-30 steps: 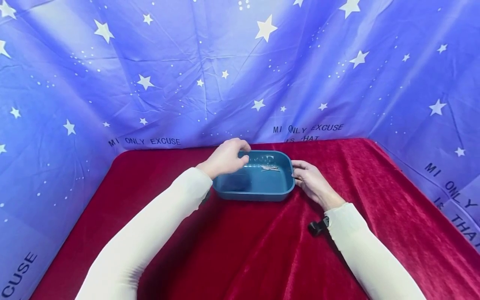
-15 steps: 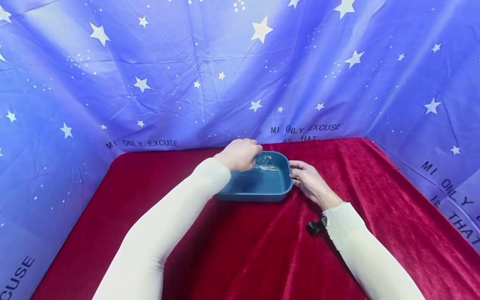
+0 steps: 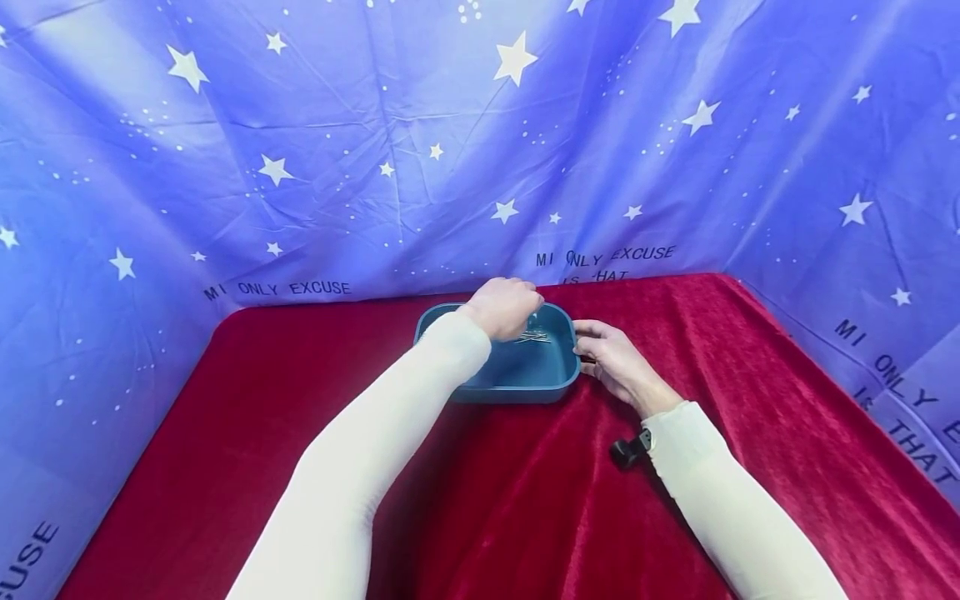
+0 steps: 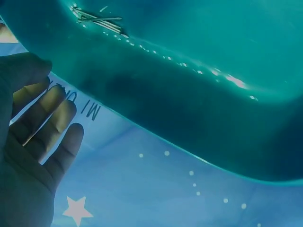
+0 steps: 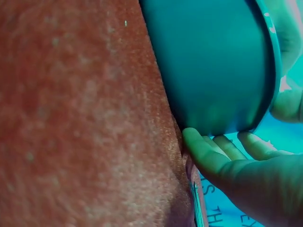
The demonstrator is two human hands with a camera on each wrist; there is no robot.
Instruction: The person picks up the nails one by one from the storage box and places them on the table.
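A blue-green rectangular plastic bin (image 3: 517,395) sits on the red cloth. Several thin silvery sticks, like nails or pins (image 4: 99,20), lie inside by its far wall. My left hand (image 3: 504,308) hangs over the bin's far side, near the sticks; the left wrist view has its fingers (image 4: 68,146) loosely extended at the rim, with nothing held. At the right end, my right hand (image 3: 618,364) touches the outer wall with nearly straight fingertips (image 5: 194,139). The left forearm hides part of the bin in the head view.
Red velvety cloth (image 3: 262,417) covers the table, with folds at the right. A blue starry curtain (image 3: 360,125) rises right behind and along both sides. A small bundle of thin sticks (image 5: 198,203) shows past the right fingers in the right wrist view.
My left hand has moved rightward along the bin's far side, from the left part to over the sticks' area. The right hand keeps its place at the right end.
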